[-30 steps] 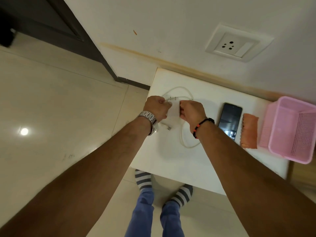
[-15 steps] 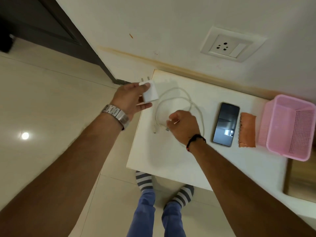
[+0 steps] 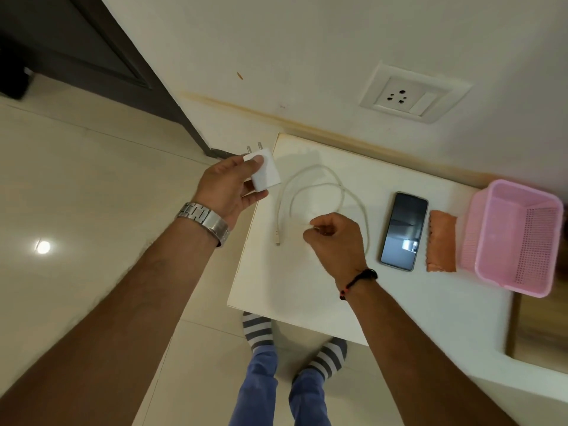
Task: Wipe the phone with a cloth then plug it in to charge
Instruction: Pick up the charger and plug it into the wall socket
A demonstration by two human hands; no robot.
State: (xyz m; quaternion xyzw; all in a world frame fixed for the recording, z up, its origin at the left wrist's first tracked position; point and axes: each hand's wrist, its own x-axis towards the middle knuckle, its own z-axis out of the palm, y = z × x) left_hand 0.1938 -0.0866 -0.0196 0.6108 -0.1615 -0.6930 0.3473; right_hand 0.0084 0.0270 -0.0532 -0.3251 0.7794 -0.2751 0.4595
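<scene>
I see the dark phone (image 3: 403, 231) lying flat, screen up, right of centre, orange cloth (image 3: 441, 241) folded just right of it, white charger (image 3: 263, 171) w/ prongs up at centre-left, cable (image 3: 319, 192) looped between.

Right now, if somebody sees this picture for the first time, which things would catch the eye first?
First the two hands above the white table: the left hand holds a white charger adapter with its two pins pointing toward the wall, and the right hand pinches the white cable. Next, the dark phone lying screen up beside an orange cloth and a pink basket, with the wall socket above.
</scene>
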